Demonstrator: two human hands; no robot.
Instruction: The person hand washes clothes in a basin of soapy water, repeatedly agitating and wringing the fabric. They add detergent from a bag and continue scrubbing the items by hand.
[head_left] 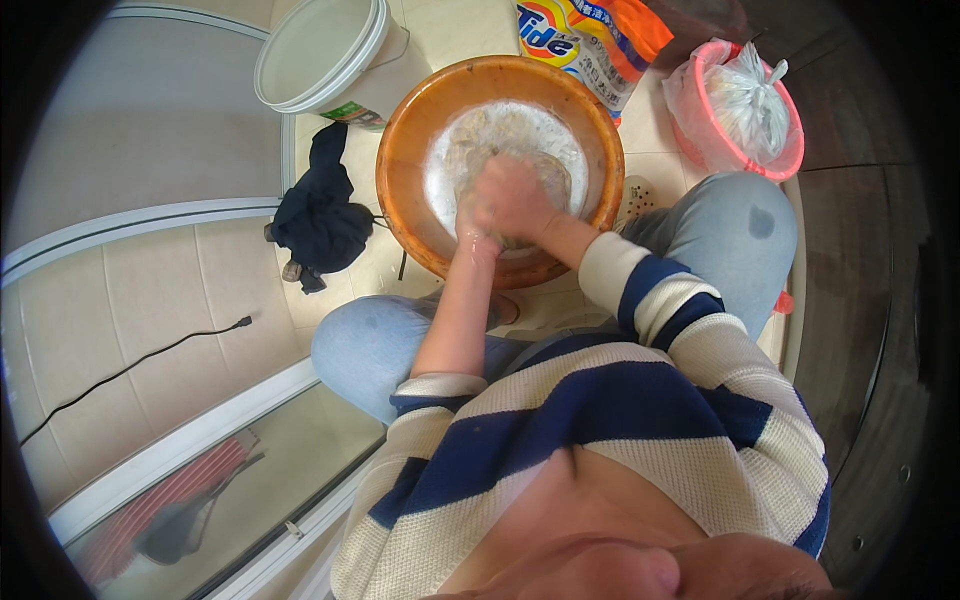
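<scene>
A round orange-brown basin (398, 160) stands on the floor between my knees, with white suds (565, 135) and cloudy water inside. Both hands are down in it, pressed close together over a wet greyish-beige cloth (553, 172). My right hand (518, 192) is closed, knuckles up, and lies partly over the other. My left hand (474, 218) is wet and seems to grip the same cloth, though its fingers are mostly hidden. Motion blurs both hands and the cloth between them, whose exact kind I cannot make out.
A white bucket (385, 75) stands beyond the basin at left. Dark clothing (325, 220) lies on the tiles left of it. An orange detergent bag (600, 45) sits behind. At right is a pink bin (795, 150) with a plastic liner. A black cord (140, 360) runs at left.
</scene>
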